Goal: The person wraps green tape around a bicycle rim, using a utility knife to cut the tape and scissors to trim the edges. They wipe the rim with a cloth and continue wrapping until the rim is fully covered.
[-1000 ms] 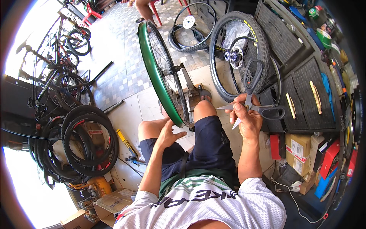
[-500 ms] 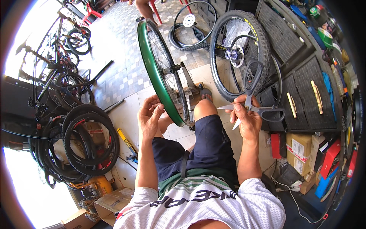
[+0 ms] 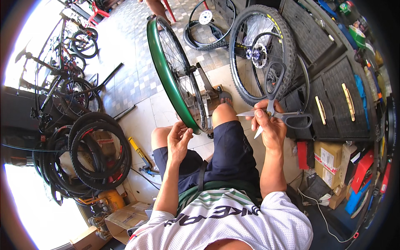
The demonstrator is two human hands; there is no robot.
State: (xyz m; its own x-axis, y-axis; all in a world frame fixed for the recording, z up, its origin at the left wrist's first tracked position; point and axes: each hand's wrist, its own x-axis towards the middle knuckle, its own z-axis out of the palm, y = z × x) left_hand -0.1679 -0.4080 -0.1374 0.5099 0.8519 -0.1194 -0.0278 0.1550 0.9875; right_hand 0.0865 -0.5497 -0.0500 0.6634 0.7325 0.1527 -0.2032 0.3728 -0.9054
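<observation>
In front of me a bicycle wheel with a smooth, shiny green band around its rim stands upright and tilted in a metal stand. No tyre is on it. My left hand is at the wheel's near lower end, fingers bent and thumb against the green band. Grey scissors with dark handles are in my right hand, off to the wheel's right. Their blades are spread and point left, and my fingers grip them around the pivot rather than through the loops.
Several tyres hang at the left, beside bicycles. A yellow-and-blue tool lies on the floor. A tyred wheel leans against dark drawers on the right. Cardboard boxes stand below. Another person's leg shows at the far end.
My left hand has slid down and right along the green band to its lower end. The wheel sits slightly further left and up in view. The scissors stay spread in my right hand.
</observation>
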